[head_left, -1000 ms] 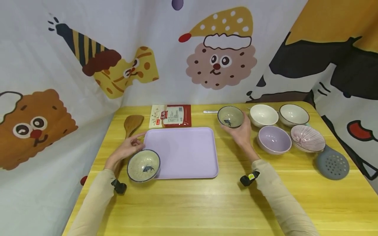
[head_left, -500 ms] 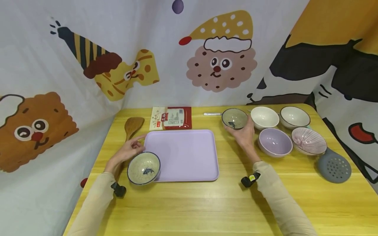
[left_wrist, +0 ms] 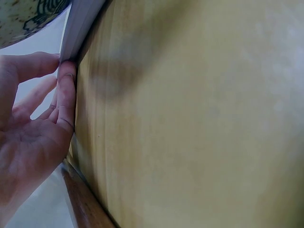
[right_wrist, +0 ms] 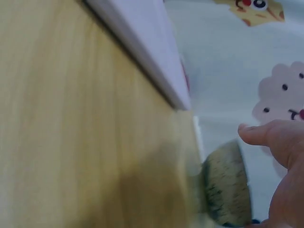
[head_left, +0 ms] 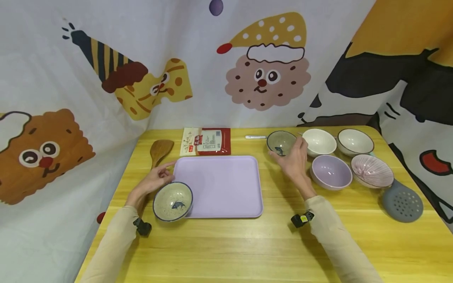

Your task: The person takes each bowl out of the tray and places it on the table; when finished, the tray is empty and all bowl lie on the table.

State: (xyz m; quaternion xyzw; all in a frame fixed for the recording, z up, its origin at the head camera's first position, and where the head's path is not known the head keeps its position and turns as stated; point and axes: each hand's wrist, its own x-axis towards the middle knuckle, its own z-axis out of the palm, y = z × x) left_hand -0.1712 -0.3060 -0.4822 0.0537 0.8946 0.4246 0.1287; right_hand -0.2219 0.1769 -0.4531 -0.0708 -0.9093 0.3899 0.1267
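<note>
My left hand point(head_left: 154, 182) touches the left edge of the lavender tray point(head_left: 226, 188); in the left wrist view its thumb point(left_wrist: 45, 64) and fingertips are at the rim. Beside it, a speckled bowl with a blue fish point(head_left: 172, 200) overlaps the tray's lower left corner. At the back, my right hand point(head_left: 295, 159) surrounds the near right side of a second speckled fish bowl point(head_left: 281, 142). In the right wrist view the thumb point(right_wrist: 256, 135) stands apart from this bowl point(right_wrist: 228, 185), and the fingers are mostly out of sight.
Right of the right hand are white bowls point(head_left: 319, 142), a lavender bowl point(head_left: 330, 172) and a striped pink bowl point(head_left: 372, 171). A grey skimmer point(head_left: 402, 202) lies beyond them. A wooden spatula point(head_left: 161, 149) passes under the left hand; a red-and-white packet point(head_left: 205, 141) lies behind the tray.
The right hand has set the second fish bowl slightly to the right, near the white bowl, and its grip has loosened. The left hand stays at the tray.
</note>
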